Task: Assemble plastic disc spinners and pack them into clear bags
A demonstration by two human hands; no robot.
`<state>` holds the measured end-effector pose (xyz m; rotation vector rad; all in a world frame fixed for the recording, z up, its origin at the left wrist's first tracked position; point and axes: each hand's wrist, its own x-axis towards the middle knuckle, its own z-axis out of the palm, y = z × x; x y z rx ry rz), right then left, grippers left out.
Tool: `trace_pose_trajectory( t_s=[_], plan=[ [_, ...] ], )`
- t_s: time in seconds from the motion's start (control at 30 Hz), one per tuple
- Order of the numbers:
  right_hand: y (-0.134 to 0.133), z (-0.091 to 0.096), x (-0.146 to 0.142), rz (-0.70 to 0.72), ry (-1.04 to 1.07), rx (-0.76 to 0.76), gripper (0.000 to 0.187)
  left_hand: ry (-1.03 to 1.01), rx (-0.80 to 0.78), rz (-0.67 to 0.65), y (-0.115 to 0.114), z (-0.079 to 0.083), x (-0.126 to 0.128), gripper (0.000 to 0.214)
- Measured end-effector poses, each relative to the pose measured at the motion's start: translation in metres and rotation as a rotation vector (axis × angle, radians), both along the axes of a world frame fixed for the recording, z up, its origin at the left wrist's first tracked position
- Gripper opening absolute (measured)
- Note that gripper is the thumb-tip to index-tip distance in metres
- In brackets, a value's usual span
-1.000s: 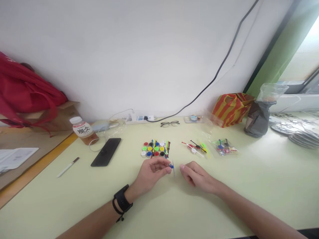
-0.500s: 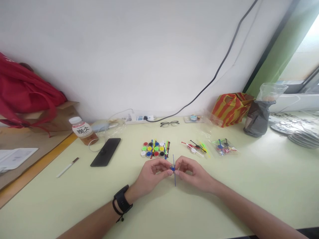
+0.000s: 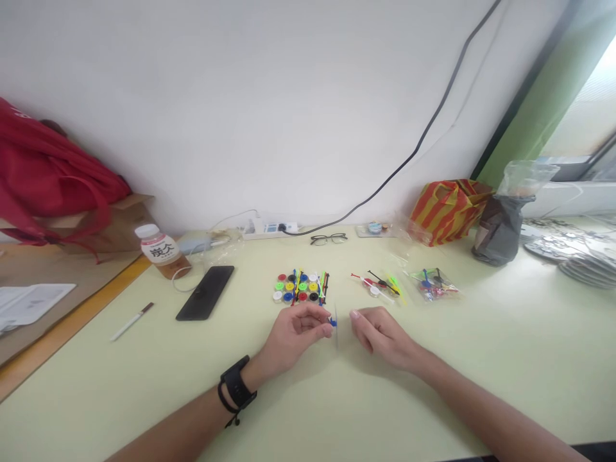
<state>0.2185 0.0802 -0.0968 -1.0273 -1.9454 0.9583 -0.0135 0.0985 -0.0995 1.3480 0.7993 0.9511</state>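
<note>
A small blue spinner (image 3: 333,323) is pinched between the thumb and fingertips of my left hand (image 3: 301,333). Its thin pointer shows only as a pale, blurred upright streak. My right hand (image 3: 380,330) is just to the right, apart from the spinner, with its fingers curled in and nothing seen in them. Beyond my left hand lie rows of colored round discs on clear bases (image 3: 289,287), with several colored pointer sticks (image 3: 323,285) beside them. Further right, a few loose discs and sticks (image 3: 378,287) lie near a clear bag of similar parts (image 3: 433,284).
On the left are a black phone (image 3: 206,294), a pen (image 3: 132,322) and a bottle (image 3: 163,251). Glasses (image 3: 328,239) and a power strip (image 3: 269,230) lie by the wall. A striped bag (image 3: 447,208), a dark bag (image 3: 498,228) and stacked metal discs (image 3: 590,268) stand right.
My right hand has let go of the spinner, moved slightly right and curled its fingers. The pointer, sharp blue before, is now a blurred streak. My left hand keeps its hold.
</note>
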Motion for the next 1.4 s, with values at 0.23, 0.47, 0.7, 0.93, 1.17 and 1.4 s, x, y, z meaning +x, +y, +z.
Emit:
trace_pose_trajectory(
  t_s=[0.23,0.47,0.7,0.93,1.17,1.4],
  plan=[
    [0.0001,0.0077,-0.0022,0.032,0.019,-0.079,0.030,0.011,0.032,-0.007,-0.0003,0.0021,-0.0002,0.025],
    [-0.0027,0.0090,-0.0061,0.065,0.036,-0.115,0.020,0.025,0.039,-0.028,-0.0008,0.0017,-0.0013,0.024],
    [-0.0018,0.0060,-0.0061,0.084,0.027,-0.106,0.018,0.029,0.058,-0.024,-0.0002,0.0019,-0.0007,0.024],
    [-0.0049,0.0055,-0.0034,0.006,0.069,0.043,0.015,-0.018,-0.016,-0.045,-0.0012,-0.0009,-0.0015,0.026],
    [-0.0041,-0.0007,-0.0008,0.028,0.046,0.083,0.043,-0.011,-0.033,-0.049,-0.0005,-0.0009,-0.0025,0.028],
    [0.0001,0.0041,0.0006,-0.041,-0.038,0.094,0.046,0.018,-0.009,-0.032,-0.0006,0.0007,-0.0018,0.029]
  ],
)
